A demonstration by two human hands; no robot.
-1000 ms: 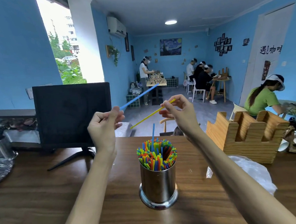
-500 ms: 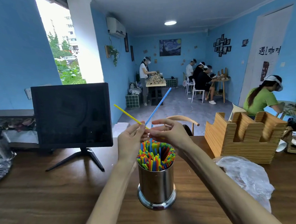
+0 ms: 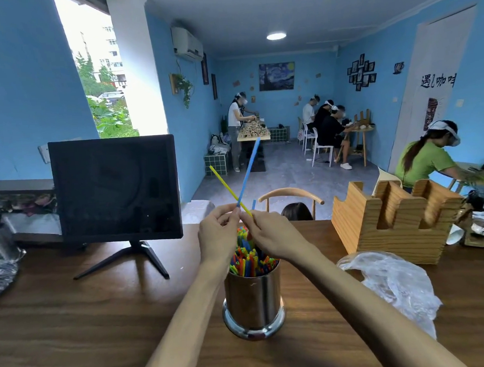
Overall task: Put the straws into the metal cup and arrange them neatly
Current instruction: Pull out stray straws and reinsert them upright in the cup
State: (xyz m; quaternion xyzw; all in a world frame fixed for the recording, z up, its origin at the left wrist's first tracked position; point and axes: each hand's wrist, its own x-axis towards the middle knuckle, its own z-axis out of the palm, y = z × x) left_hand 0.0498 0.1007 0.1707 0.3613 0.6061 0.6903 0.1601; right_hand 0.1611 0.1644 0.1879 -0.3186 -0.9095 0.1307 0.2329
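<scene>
Step in hand: left hand (image 3: 217,236) pinches the blue straw (image 3: 250,168), right hand (image 3: 269,235) the yellow straw (image 3: 227,187), crossed just above the metal cup (image 3: 253,299). Best uncrossed, lowered upright into gaps. Cup: packed with coloured straws (image 3: 251,260), probably near full. Plastic bag (image 3: 394,284) right of cup.

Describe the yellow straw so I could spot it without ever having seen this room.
Find the metal cup of coloured straws on the wooden table. Just above it two hands meet, crossing two straws. The yellow straw slants up to the left; the blue straw rises to the right.
</scene>
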